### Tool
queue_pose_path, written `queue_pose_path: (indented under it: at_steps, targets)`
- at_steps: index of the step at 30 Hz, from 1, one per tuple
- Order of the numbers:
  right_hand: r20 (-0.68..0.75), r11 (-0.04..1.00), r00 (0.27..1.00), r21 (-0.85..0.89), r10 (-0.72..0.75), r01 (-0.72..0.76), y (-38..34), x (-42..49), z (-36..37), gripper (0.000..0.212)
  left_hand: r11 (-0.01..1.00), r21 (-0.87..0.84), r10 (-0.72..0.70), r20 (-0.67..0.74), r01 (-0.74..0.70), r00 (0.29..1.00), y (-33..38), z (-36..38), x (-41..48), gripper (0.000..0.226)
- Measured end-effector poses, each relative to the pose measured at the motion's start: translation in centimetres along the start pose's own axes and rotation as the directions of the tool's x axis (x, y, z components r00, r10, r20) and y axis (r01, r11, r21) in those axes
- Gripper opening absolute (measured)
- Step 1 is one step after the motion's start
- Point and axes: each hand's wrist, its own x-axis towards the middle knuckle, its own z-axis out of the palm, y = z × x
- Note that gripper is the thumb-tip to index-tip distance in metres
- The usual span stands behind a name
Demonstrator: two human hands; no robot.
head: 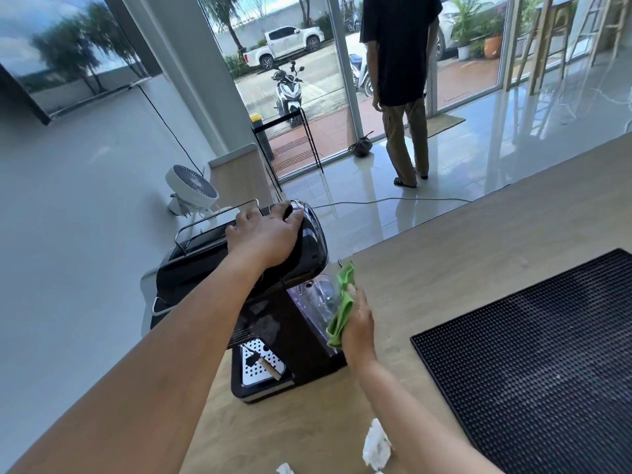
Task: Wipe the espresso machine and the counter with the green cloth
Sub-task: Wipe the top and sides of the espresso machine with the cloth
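Left hand point(265, 234) clasps the black espresso machine point(309, 244) at the pale wooden counter point(478, 234) edge; flat-fingered right hand point(357, 325) presses crumpled green cloth point(342, 316) to its side.

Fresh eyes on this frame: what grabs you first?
The black espresso machine at the left edge of the wooden counter, with the left hand gripping its top. The right hand presses the green cloth against the machine's right side. A black rubber bar mat covers the counter's right side.
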Motion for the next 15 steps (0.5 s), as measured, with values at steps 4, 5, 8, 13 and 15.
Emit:
queue_pose_path:
  at_steps: [4,5,8,13,15]
  targets:
    - [0.0,0.997,0.998,-0.047,0.066,-0.066,2.1,-3.1,0.0,0.052,1.0,-0.002,0.004,-0.006,-0.004,1.0,-0.2,0.1,0.0,0.06]
    - [0.008,0.998,0.999,-0.047,0.033,-0.032,1.5,-4.0,0.4,0.054,1.0,-0.001,0.005,-0.009,-0.005,1.0,-0.2,0.1,0.1,0.06]
    - [0.05,0.984,0.988,0.113,-0.143,0.137,-2.5,-3.7,2.1,0.062,1.0,0.005,0.001,-0.015,-0.001,1.0,-0.1,0.3,0.2,0.06]
    - [0.321,0.961,0.937,0.272,-0.135,0.045,-6.2,5.6,2.6,0.05,1.0,0.016,-0.002,-0.021,0.002,1.0,-0.1,0.4,0.4,0.061]
    - [0.414,0.967,0.91,0.24,-0.02,-0.088,-4.4,7.7,1.9,0.045,1.0,0.017,-0.003,-0.017,0.004,1.0,-0.1,0.4,0.4,0.06]
